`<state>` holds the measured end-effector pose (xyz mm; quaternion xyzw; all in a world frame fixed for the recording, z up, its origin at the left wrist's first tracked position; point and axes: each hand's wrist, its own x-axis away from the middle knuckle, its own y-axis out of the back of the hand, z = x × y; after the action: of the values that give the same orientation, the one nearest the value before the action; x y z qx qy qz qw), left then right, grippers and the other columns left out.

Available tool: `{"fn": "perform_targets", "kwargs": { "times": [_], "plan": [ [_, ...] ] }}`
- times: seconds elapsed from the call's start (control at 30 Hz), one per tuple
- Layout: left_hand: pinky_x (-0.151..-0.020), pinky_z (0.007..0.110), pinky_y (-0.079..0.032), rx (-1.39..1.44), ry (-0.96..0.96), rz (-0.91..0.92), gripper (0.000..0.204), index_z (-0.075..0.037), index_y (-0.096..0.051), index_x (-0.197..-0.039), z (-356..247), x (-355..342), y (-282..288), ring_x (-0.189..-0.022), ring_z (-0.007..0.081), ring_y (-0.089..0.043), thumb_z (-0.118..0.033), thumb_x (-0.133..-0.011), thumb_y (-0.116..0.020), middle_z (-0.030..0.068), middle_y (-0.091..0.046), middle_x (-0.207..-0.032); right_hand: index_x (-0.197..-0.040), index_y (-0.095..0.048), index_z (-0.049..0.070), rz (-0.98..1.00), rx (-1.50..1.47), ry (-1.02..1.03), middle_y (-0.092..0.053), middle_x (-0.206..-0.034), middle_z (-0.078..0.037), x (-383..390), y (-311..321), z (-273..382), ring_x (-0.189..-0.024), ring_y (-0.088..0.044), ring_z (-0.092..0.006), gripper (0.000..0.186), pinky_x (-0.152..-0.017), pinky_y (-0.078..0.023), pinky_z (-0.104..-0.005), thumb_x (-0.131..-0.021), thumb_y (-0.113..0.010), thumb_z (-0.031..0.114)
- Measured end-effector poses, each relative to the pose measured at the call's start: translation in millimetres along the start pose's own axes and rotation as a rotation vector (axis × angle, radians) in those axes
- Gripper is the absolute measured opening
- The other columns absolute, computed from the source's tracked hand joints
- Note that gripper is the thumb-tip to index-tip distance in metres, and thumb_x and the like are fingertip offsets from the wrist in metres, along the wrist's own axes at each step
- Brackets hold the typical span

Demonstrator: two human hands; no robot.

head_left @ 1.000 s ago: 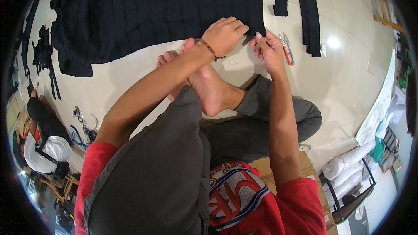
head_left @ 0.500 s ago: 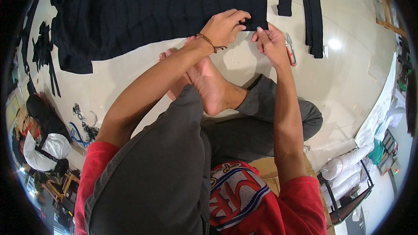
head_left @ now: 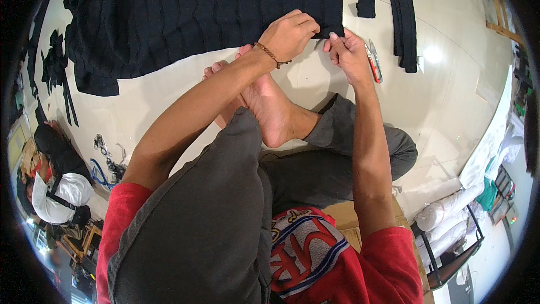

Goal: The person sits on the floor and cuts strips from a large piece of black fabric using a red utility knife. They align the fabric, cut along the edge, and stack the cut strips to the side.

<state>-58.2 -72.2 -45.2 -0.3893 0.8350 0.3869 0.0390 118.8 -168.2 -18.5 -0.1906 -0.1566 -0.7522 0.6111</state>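
Note:
A large piece of black ribbed fabric lies spread over the pale floor in front of me. My left hand, with a braided bracelet at the wrist, rests at its near edge, close to the right corner. The fingers there are closed on the cloth, their tips partly hidden. Right at that corner, my right hand pinches the fabric's edge between thumb and bent fingers. Beside the right hand lie small red-handled thread snips, touched by neither hand.
Narrow black fabric strips lie to the right; black scraps lie far left. My bare feet are just below the fabric. White wrapped rolls fill a rack at lower right. Another person is at the left rim.
The fingers of my left hand have curled in and closed on the fabric's edge. My right hand keeps its pinch at the corner, almost unmoved.

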Motion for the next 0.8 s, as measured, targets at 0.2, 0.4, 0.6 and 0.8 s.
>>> {"fn": "perform_targets", "kwargs": {
  "times": [0.2,0.4,0.6,0.8],
  "plan": [
    [-0.075,0.04,-0.056,0.026,0.094,0.062,0.008,-0.004,-0.067,-0.091,2,0,-1,-0.085,0.0302,-0.067,-0.004,-0.083,-0.068,0.0118,-0.069,-0.087,-0.113,-0.064,0.003,-0.032,-0.035,-0.017,-0.065,-0.075,-0.003,-2,0,-2,-0.053,-0.045,-0.0051,0.017,-0.05,-0.037,-0.0216,-0.101,-0.058,0.013],
    [-0.073,0.041,-0.056,0.067,0.208,0.135,0.01,-0.006,-0.064,-0.094,3,-1,0,-0.082,0.0322,-0.068,-0.005,-0.084,-0.067,0.0137,-0.068,-0.084,-0.111,-0.065,0.005,-0.036,-0.124,-0.023,-0.065,-0.073,-0.002,-5,4,-9,-0.054,-0.043,-0.0038,0.015,-0.051,-0.034,-0.0199,-0.099,-0.062,0.014],
    [-0.074,0.04,-0.057,0.086,0.202,0.107,0.02,-0.008,-0.064,-0.104,0,-2,3,-0.084,0.0323,-0.069,-0.006,-0.085,-0.069,0.0132,-0.068,-0.089,-0.09,-0.066,0.011,-0.051,-0.162,-0.041,-0.065,-0.072,0.001,-4,1,-5,-0.054,-0.045,-0.0034,0.013,-0.048,-0.031,-0.0191,-0.099,-0.064,0.02],
    [-0.078,0.039,-0.059,0.026,0.016,0.013,0.016,-0.007,-0.07,-0.101,-3,-1,4,-0.086,0.0289,-0.071,-0.007,-0.085,-0.07,0.0072,-0.07,-0.097,-0.088,-0.066,0.012,-0.046,-0.155,-0.069,-0.065,-0.072,0.002,-3,0,0,-0.054,-0.046,-0.0029,0.014,-0.048,-0.03,-0.0183,-0.099,-0.065,0.02]
  ]
}}
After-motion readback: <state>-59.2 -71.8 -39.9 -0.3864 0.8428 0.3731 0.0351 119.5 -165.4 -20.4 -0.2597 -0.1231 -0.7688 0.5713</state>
